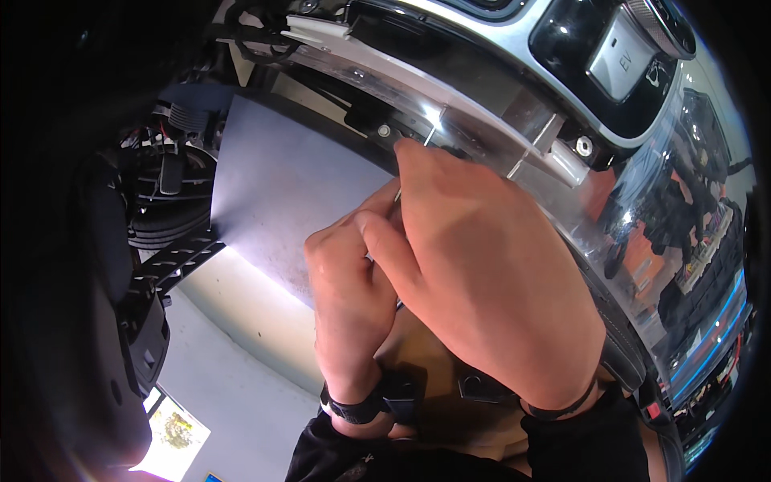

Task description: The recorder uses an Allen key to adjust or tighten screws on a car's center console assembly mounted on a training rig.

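My right hand (490,265) is closed, with its fingertips turned down and mostly hidden behind its back. My left hand (345,277) is closed too, its fingers curled against the right thumb. Between the two hands shows a bit of thin, shiny metal (398,194); what it belongs to is covered by the fingers. A narrow bright line (431,135) runs up from the right knuckles, either a slim rod or a glint. Both hands are at the side of a car's centre console, over the edge of a smooth grey panel (289,185).
The console's black and silver top (554,48) curves along the upper right. Clear film (602,193) reflects light beside it. A round bolt (384,130) sits on a black bracket. Wiring and black ribbed parts (173,185) lie at left, with a black perforated bracket (181,261) below.
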`<act>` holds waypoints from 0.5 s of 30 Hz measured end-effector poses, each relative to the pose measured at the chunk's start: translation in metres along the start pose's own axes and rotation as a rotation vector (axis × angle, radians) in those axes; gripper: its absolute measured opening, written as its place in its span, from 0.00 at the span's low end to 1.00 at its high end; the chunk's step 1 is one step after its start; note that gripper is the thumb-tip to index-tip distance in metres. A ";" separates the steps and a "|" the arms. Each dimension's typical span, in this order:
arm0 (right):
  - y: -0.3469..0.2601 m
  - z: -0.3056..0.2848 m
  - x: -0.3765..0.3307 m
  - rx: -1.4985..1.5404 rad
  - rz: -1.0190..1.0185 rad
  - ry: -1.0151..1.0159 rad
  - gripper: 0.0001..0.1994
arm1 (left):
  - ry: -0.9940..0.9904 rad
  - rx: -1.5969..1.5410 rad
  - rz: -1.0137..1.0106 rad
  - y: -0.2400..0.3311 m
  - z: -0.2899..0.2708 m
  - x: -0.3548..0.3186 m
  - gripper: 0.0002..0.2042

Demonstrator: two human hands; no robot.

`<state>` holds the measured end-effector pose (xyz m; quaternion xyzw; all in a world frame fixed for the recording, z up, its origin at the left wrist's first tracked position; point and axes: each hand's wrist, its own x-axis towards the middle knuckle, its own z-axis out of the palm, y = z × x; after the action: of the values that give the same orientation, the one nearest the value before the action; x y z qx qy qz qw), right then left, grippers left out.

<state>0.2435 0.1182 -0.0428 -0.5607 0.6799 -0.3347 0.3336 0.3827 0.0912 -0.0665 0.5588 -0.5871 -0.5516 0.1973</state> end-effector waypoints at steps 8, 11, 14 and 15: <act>0.000 0.001 0.003 0.022 0.007 0.005 0.13 | 0.042 0.139 0.032 0.004 -0.008 0.010 0.12; 0.000 0.000 0.004 0.016 0.015 -0.011 0.13 | 0.030 -0.001 -0.037 0.002 -0.008 0.012 0.14; 0.000 0.000 0.003 -0.006 0.026 -0.010 0.13 | -0.045 -0.369 -0.137 -0.004 -0.004 0.019 0.16; 0.000 0.001 0.003 0.006 0.012 -0.001 0.12 | -0.109 -0.476 -0.185 -0.006 -0.005 0.024 0.17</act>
<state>0.2438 0.1152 -0.0434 -0.5559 0.6821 -0.3342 0.3377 0.3827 0.0697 -0.0795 0.5177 -0.3969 -0.7190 0.2399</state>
